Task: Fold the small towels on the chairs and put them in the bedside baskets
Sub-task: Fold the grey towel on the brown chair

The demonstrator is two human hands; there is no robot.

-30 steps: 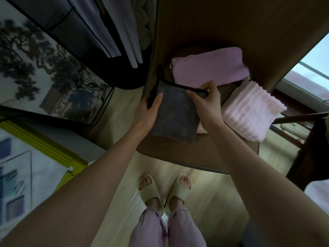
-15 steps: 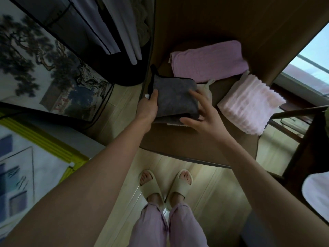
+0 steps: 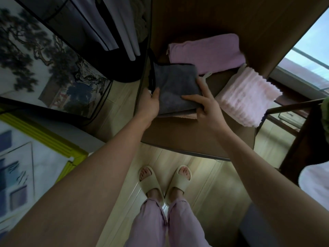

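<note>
A folded dark grey towel [image 3: 175,84] lies on the brown chair seat [image 3: 195,138], on top of a paler towel whose edge [image 3: 178,115] shows beneath it. My left hand [image 3: 150,104] grips the grey towel's left edge, thumb on top. My right hand [image 3: 207,107] grips its right front corner, fingers curled round the stacked edges. A lilac towel [image 3: 206,52] lies folded at the back of the seat. A pale pink ribbed towel [image 3: 247,97] hangs over the seat's right side.
The chair's tall brown back [image 3: 222,16] rises behind the seat. Dark curtains and a painted screen [image 3: 35,56] stand to the left. A dark wooden frame [image 3: 299,125] is at the right by a window. My slippered feet [image 3: 163,182] stand on pale floorboards.
The grey towel went from held up to lying folded on the seat. My right hand shifted from its far edge to the right front corner; my left hand stayed at the left edge.
</note>
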